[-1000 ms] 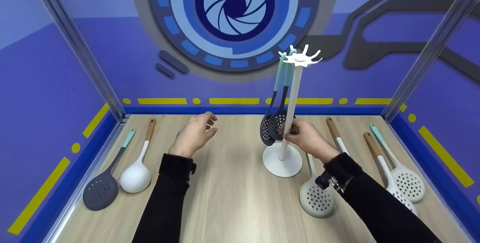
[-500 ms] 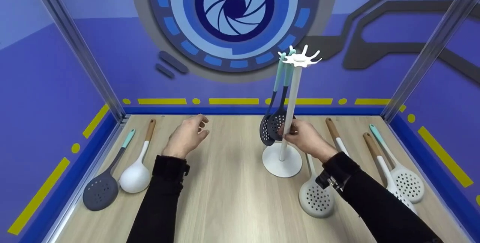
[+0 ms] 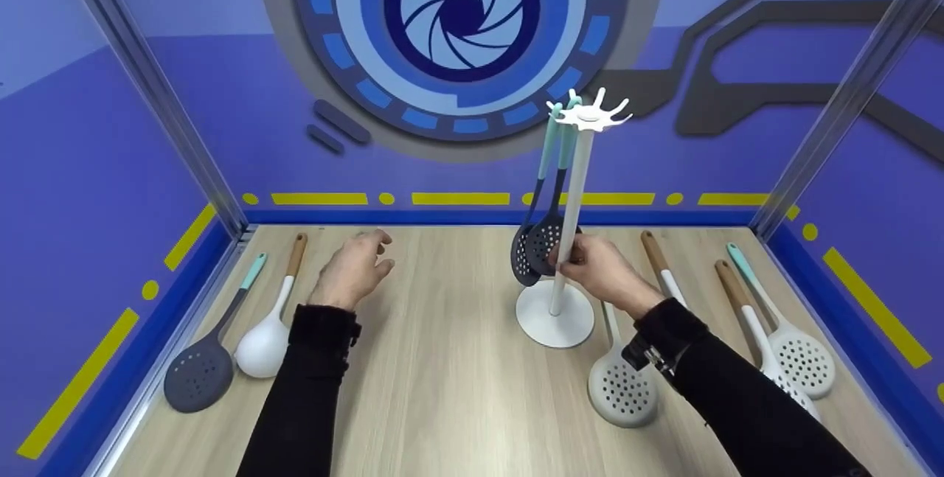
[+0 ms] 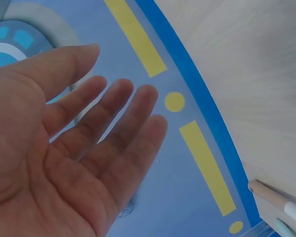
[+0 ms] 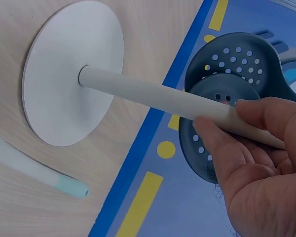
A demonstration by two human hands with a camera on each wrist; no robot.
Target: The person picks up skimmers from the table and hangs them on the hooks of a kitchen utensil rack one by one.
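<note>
White stand (image 3: pixel 574 197), near back edge of tabletop (image 3: pixel 464 366), gripped by right hand (image 3: pixel 603 270); two dark perforated utensils (image 3: pixel 543 241) hanging. Left hand (image 3: pixel 350 267): fingers loosely spread.

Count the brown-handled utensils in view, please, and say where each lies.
3. A white ladle lies left of the left hand; a utensil, its head hidden, lies just right of the right hand; a perforated one lies farther right. Others may be hidden beneath the arms.
</note>
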